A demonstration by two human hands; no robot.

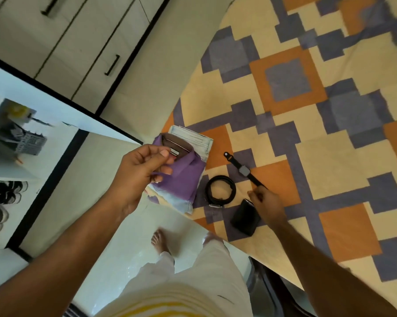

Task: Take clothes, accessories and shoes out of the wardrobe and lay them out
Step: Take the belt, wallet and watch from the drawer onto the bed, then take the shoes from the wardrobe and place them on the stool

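A folded purple shirt (186, 177) lies on a folded pale garment (194, 139) at the near corner of the bed (330, 145). Beside them are a coiled black belt (221, 191), a black smartwatch (244, 170) laid out straight, and a black wallet (244, 217). My right hand (267, 204) is low over the bed, its fingers curled at the near end of the watch strap, just above the wallet. My left hand (140, 172) hangs in the air in front of the shirt, fingers loosely curled with nothing in them.
The open wardrobe on the left shows shoes (0, 195) on a lower shelf and a grey basket (26, 140) above. Closed cream doors with black handles (111, 65) stand behind. My bare foot (160, 241) is on the glossy floor between wardrobe and bed.
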